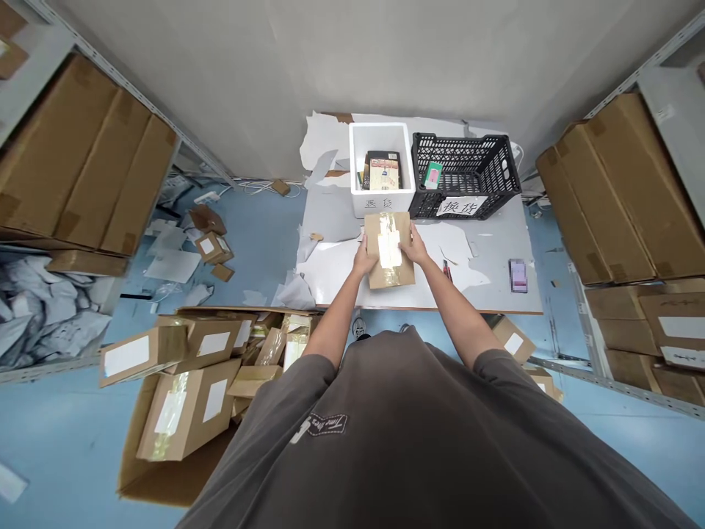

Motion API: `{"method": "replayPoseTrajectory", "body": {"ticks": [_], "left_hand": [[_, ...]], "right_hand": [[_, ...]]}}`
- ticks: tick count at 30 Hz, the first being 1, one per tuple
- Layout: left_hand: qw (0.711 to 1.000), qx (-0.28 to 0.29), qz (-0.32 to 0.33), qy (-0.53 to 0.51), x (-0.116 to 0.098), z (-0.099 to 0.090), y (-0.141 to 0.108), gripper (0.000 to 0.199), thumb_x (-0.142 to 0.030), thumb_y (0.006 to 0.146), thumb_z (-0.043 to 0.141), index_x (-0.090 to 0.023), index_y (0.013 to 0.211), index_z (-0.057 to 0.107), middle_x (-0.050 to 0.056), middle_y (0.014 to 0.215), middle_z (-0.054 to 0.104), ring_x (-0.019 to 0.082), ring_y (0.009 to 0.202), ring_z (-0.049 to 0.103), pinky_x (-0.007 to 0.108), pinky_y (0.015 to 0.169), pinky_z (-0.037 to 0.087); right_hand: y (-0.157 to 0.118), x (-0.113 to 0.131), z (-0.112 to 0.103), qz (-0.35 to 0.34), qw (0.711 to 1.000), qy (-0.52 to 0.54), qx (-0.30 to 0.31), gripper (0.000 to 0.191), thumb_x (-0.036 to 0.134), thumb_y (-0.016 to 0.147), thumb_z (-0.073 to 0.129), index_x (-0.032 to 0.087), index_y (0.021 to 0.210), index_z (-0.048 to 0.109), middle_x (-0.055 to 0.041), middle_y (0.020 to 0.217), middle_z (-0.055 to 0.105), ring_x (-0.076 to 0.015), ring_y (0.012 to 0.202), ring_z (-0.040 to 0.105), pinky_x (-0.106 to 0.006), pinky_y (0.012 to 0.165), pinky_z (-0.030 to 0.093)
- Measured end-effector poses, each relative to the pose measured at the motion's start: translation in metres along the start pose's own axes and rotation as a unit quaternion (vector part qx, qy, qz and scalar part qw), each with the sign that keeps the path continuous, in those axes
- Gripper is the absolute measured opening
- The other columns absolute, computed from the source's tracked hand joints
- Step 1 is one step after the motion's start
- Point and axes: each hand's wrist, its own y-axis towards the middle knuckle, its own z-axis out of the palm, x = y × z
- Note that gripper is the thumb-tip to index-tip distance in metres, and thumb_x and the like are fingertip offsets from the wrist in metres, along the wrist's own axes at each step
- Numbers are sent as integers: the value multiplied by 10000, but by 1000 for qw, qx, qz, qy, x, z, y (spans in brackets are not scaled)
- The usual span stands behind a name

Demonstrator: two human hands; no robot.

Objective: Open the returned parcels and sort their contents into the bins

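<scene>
A flat brown cardboard parcel (374,228), with a white label and shiny clear tape down its middle, is held over the front part of the table (496,286). My left hand (364,258) grips its left side and my right hand (416,246) grips its right side, thumbs on top. Just behind the parcel stands a white foam box (382,200) with books (384,173) inside. Beside that box is a black plastic crate (479,209) holding a small green packet (432,175). A red cutter (446,270) lies to the right of my right hand.
A phone (518,276) lies at the table's right end. A large open carton (132,448) full of parcels stands at the lower left. Shelves with big boxes (82,162) flank both sides. More parcels (513,338) are below the table's front edge.
</scene>
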Motion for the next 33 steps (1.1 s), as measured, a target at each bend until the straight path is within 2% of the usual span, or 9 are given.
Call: {"method": "replayPoseTrajectory", "body": {"ticks": [6,9,12,15,18,21,23,28,33], "left_hand": [[996,71,39,36,33,-1,-37,1119,-429,889,826,-203,1839,280,189,1857,355,357,1662,452,481,1315,463],[990,104,54,81,34,3,-53,1177,-394,775,967,-210,1793,406,191,1876,285,401,1759,248,495,1360,410],[989,89,41,108,23,8,-65,999,-316,840,922,-226,1743,505,169,1846,350,396,1737,316,487,1348,439],[991,43,49,114,4,0,-72,826,-348,938,837,-243,1709,559,144,1754,513,384,1610,525,501,1289,507],[992,-14,62,106,-20,-22,-72,766,-463,1014,760,-293,1726,536,101,1645,649,327,1371,706,451,1165,592],[991,-77,63,93,-40,-42,-61,832,-496,1042,712,-305,1794,413,88,1516,747,289,1251,746,412,1105,602],[993,-79,36,86,-48,-47,-50,888,-490,1047,700,-271,1826,334,108,1475,773,303,1279,742,420,1113,589],[999,-4,-42,30,-43,-39,-31,924,-469,1054,695,-236,1841,271,157,1590,699,308,1255,766,443,1134,577],[998,-33,31,31,-26,-40,-59,952,-487,984,790,-290,1807,353,162,1835,403,351,1542,591,479,1237,532]], "right_hand": [[-58,-35,-6,62,996,64,25,1188,649,784,909,194,1775,436,-222,1774,469,-408,1619,472,-585,1361,365],[-85,-41,-2,46,995,58,66,1201,609,728,979,218,1750,483,-204,1752,504,-428,1629,458,-602,1362,354],[-97,-35,10,56,995,44,76,1071,529,810,917,225,1746,493,-201,1692,570,-436,1574,531,-627,1321,405],[-95,-20,8,58,998,19,33,941,489,909,789,242,1760,474,-181,1649,614,-429,1520,591,-638,1286,450],[-81,2,-16,-6,1000,5,-16,896,506,989,684,247,1798,399,-145,1728,553,-402,1572,546,-599,1313,440],[-58,23,-39,-36,998,-9,-45,871,502,1044,605,266,1830,314,-108,1788,489,-385,1587,524,-582,1319,436],[-42,34,-42,-19,999,-24,-27,841,479,1057,583,255,1826,327,-127,1737,550,-394,1542,561,-594,1299,452],[-29,34,-26,49,997,-49,19,717,468,1077,548,195,1738,501,-194,1551,671,-390,1443,631,-575,1289,455],[-61,16,-37,3,999,5,36,816,577,1022,682,232,1738,498,-185,1710,535,-359,1586,509,-544,1345,403]]}}
